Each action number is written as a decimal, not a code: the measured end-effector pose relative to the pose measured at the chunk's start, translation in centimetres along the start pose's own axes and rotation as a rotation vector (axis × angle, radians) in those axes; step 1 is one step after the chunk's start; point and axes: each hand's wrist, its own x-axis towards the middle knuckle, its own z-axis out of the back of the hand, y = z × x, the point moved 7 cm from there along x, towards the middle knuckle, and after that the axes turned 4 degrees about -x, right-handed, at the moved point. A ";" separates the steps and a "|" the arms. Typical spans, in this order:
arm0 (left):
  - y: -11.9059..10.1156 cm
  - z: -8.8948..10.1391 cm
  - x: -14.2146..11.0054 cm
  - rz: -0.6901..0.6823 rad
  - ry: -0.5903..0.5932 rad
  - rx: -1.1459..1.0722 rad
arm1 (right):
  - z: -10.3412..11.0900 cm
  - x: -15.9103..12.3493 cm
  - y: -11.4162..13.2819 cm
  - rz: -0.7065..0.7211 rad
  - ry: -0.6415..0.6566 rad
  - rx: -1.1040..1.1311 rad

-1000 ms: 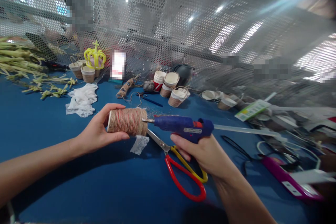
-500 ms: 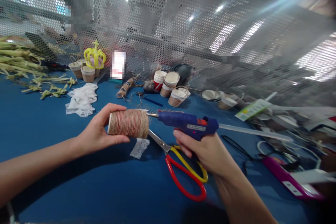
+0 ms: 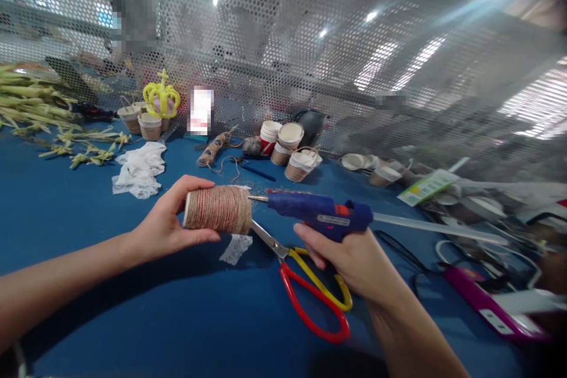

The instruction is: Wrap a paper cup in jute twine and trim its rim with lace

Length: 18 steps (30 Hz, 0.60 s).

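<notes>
My left hand (image 3: pixel 170 221) is closed around a paper cup (image 3: pixel 217 209) wrapped in tan and red twine, held on its side with one end toward the right. In my right hand (image 3: pixel 341 254) is a blue glue gun (image 3: pixel 310 209), its metal nozzle pointing left at the twine near the cup's right end. Whether the tip touches is hard to tell. A clear glue stick (image 3: pixel 438 230) sticks out of the gun's back. Beneath the two lie scissors (image 3: pixel 283 254) with one red and one yellow handle, and a scrap of white lace (image 3: pixel 236 249).
Crumpled white lace (image 3: pixel 140 168) lies to the left. Behind stand twine-wrapped cups (image 3: pixel 301 165), a twine bundle (image 3: pixel 215 149), a lit phone (image 3: pixel 200 111) and a yellow crown (image 3: pixel 162 100). A purple power strip (image 3: pixel 491 307) with cords sits at right. Perforated metal mesh (image 3: pixel 266 41) backs the table.
Almost nothing differs. The cup and glue gun have shifted very slightly right in view, with the nozzle still at the cup's right end.
</notes>
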 end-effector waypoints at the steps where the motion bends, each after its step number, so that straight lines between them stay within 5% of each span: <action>1: 0.0 0.0 0.0 -0.001 -0.002 0.001 | 0.0 0.0 0.0 -0.003 -0.001 -0.006; 18: -0.2 -0.2 -0.1 -0.047 0.019 0.005 | -0.3 0.2 -0.5 -0.002 0.000 0.200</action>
